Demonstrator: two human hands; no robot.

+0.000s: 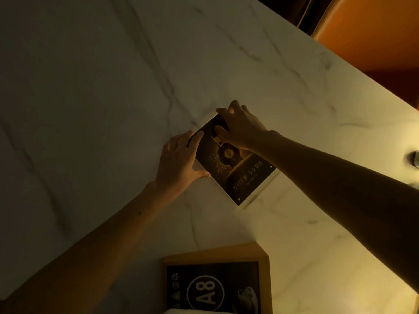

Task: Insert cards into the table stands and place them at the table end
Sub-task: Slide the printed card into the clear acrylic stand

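A dark glossy card point(235, 164) in a clear stand is gripped between left hand point(179, 159) and right hand point(240, 128) on the veined marble desk point(102, 87).

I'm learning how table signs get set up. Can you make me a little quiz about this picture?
1. True or false: both hands touch the clear stand holding the dark card.
2. Which characters are on the wooden-framed sign? A) B2 B) A8 C) C5
3. Fill in: the stand lies on the ____ marble table.

Key:
1. True; the left hand holds its side edge and the right hand its far end.
2. B
3. white
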